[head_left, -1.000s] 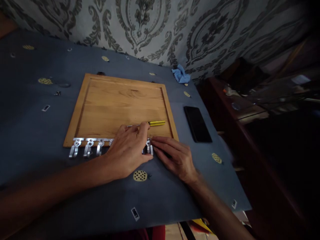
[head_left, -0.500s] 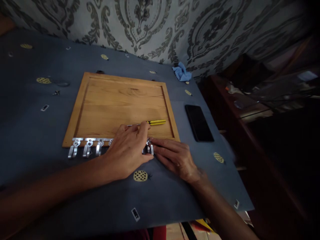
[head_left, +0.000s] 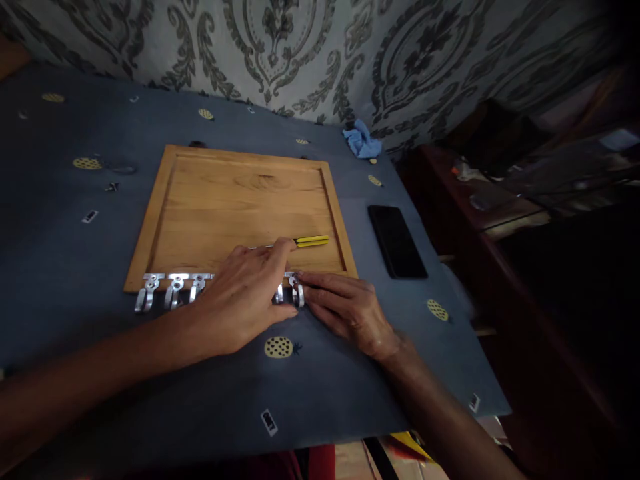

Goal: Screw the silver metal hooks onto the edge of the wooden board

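Note:
A metal hook rail (head_left: 183, 276) with several hooks lies along the near edge of a framed wooden board (head_left: 250, 193). My left hand (head_left: 245, 293) is closed across the rail's middle, thumb below near the hooks and fingers above, and it hides part of the rail. At the rail's right end, the fingertips of my right hand (head_left: 350, 307) are pressed together by the last hook (head_left: 299, 293); whatever is in them is too small to tell. Just beyond my left fingers, a screwdriver with a yellow and black handle (head_left: 313, 241) rests on the board.
A black phone (head_left: 397, 241) lies right of the board on the blue table cover (head_left: 340, 387). A crumpled blue cloth (head_left: 363, 140) is by the patterned wall. Small dark metal pieces (head_left: 113, 187) lie to the left. Dark furniture with clutter stands past the table's right edge.
My left hand has slid slightly left along the rail, so more of the right-end hooks shows. My right fingertips remain at the rail's end. The whole view has shifted a little.

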Demonstrator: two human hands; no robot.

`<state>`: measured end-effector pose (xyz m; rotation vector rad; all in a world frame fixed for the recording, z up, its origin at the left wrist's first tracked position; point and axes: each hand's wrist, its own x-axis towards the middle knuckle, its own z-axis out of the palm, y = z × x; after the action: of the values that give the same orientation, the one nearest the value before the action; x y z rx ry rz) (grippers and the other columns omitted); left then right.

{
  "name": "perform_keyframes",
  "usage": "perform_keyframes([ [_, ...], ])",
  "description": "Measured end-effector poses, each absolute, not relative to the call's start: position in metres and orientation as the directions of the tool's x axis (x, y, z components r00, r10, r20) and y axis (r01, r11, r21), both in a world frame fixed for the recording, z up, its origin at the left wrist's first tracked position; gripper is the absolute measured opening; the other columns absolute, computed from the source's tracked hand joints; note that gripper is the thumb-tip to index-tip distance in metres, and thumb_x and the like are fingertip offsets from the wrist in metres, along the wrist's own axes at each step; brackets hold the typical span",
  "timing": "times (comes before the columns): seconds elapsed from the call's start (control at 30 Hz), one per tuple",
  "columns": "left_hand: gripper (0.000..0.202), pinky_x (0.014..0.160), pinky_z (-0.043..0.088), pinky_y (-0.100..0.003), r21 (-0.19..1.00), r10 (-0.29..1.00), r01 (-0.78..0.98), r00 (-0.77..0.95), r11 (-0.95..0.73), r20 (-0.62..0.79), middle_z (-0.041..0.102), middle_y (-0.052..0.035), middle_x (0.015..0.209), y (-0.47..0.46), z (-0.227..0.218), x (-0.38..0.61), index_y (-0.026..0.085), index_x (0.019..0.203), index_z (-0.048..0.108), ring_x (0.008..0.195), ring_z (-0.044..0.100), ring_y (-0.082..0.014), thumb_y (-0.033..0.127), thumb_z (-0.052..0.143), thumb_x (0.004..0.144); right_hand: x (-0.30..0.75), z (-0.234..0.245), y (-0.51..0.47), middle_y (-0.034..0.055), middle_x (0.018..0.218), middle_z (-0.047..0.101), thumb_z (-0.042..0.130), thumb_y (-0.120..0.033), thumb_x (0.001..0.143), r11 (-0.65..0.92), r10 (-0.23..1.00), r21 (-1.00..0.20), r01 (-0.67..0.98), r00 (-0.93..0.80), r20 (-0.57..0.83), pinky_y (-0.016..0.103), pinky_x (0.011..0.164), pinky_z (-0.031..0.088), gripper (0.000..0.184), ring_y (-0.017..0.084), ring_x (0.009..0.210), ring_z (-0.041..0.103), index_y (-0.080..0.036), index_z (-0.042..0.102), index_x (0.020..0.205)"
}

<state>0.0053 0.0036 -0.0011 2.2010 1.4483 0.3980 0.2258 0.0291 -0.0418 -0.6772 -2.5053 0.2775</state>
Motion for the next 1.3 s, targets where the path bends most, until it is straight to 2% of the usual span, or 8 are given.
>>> perform_keyframes([
  [0.3, 0.071, 0.096, 0.047, -0.046, 0.544, 0.940, 0.782, 0.338, -0.306, 0.044, 0.069, -0.0099, 0.118, -0.001, -0.008, 0.010, 0.019, 0.132, 0.037, 0.115, 0.064, -0.0315, 0.028, 0.081, 0.077, 0.225, -0.041, 0.030, 0.0091, 0.115, 0.077, 0.058, -0.019, 0.096, 0.840, 0.530, -0.386, 0.380, -0.728, 0.435, 0.032, 0.080, 0.064, 0.021, 0.019, 0.097, 0.076, -0.020, 0.076, 0.106],
  [0.57, 0.069, 0.095, 0.045, -0.046, 0.494, 0.949, 0.815, 0.306, -0.303, 0.078, 0.072, -0.0090, 0.112, -0.003, -0.010, 0.016, 0.017, 0.130, 0.039, 0.112, 0.065, -0.0321, 0.031, 0.082, 0.078, 0.226, -0.042, 0.030, 0.0102, 0.111, 0.078, 0.058, -0.019, 0.096, 0.843, 0.527, -0.377, 0.384, -0.732, 0.432, 0.031, 0.082, 0.063, 0.019, 0.019, 0.099, 0.076, -0.019, 0.075, 0.105],
  [1.3, 0.056, 0.095, 0.048, -0.048, 0.532, 0.957, 0.808, 0.290, -0.253, 0.015, 0.070, -0.0124, 0.114, 0.001, -0.009, 0.020, 0.014, 0.118, 0.048, 0.110, 0.065, -0.0335, 0.031, 0.082, 0.077, 0.226, -0.040, 0.031, 0.0094, 0.113, 0.078, 0.058, -0.019, 0.096, 0.853, 0.516, -0.342, 0.395, -0.741, 0.430, 0.030, 0.080, 0.064, 0.018, 0.018, 0.097, 0.076, -0.018, 0.074, 0.102],
])
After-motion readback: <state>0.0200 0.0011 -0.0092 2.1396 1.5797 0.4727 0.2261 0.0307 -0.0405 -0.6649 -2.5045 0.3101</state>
